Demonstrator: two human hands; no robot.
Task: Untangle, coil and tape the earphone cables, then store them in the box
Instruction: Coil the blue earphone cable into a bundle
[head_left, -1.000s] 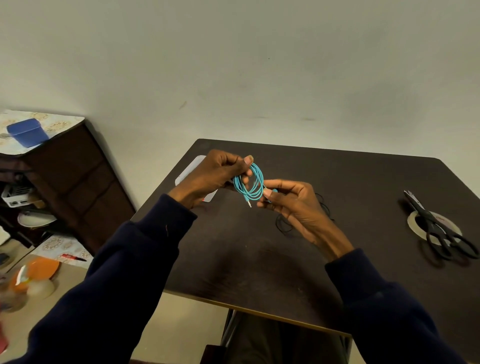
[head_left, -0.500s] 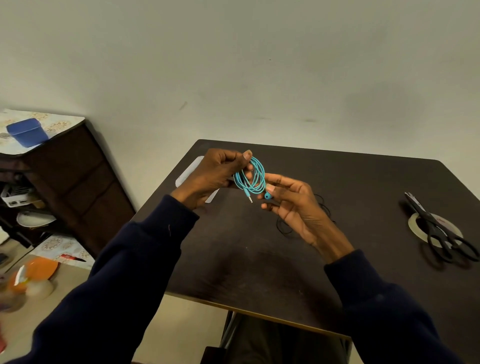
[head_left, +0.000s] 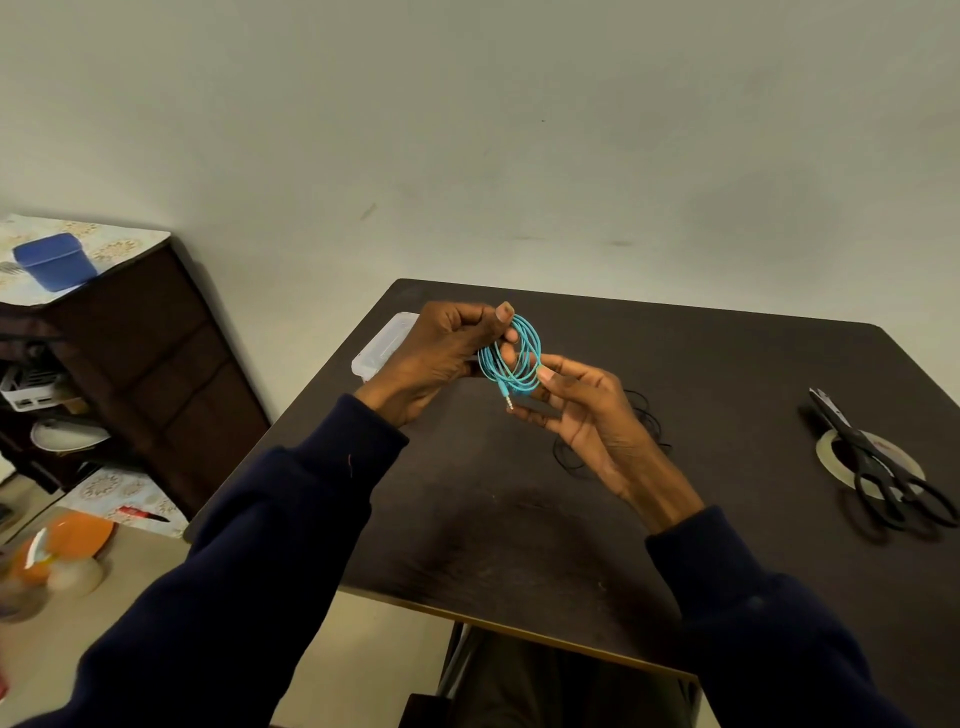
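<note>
**Counter**, dark top.

**Obstacles**
- Clear box at the far-left corner, lying along the left edge.
- Tangle of black cable near the middle, partly hidden behind the right hand.
- Scissors lying across a tape roll, close to the right edge.
- Both hands raised over the left-centre, holding a blue cable coil between them. The left hand is in front of the box.

**Free room**
- Bare top along the near edge, under the forearms.
- Wide bare band between the black cable and the scissors.
- Bare strip along the far edge, from the box to the far-right corner.
</note>
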